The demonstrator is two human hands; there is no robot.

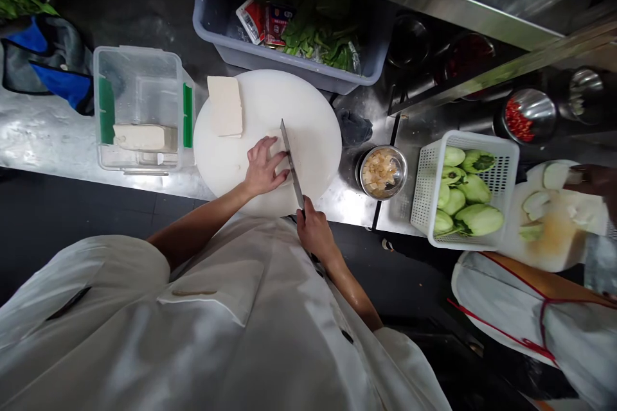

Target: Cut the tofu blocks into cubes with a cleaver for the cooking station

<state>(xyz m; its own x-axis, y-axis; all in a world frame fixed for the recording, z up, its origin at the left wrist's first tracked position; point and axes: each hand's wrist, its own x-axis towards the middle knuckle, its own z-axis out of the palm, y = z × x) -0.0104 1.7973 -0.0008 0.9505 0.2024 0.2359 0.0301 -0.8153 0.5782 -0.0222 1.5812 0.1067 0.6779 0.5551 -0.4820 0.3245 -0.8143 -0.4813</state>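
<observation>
On a round white cutting board (318, 109), my right hand (315, 231) is closed round the handle of a knife (292, 164), whose blade points away from me. My left hand (265, 168) rests just left of the blade, fingers bent and spread over a pale piece (274, 133) that is mostly hidden beneath them. A white block (225, 106), looking like tofu, lies at the board's upper left. Another white block (144, 138) sits in a clear plastic box (139, 59) with green clips, left of the board.
A grey-blue bin (289, 63) holding greens and packets stands behind the board. To the right are a metal bowl (382, 172) of pale pieces and a white basket (427, 192) of green vegetables. A co-worker's hand (590, 178) is over another board (554, 250) at far right.
</observation>
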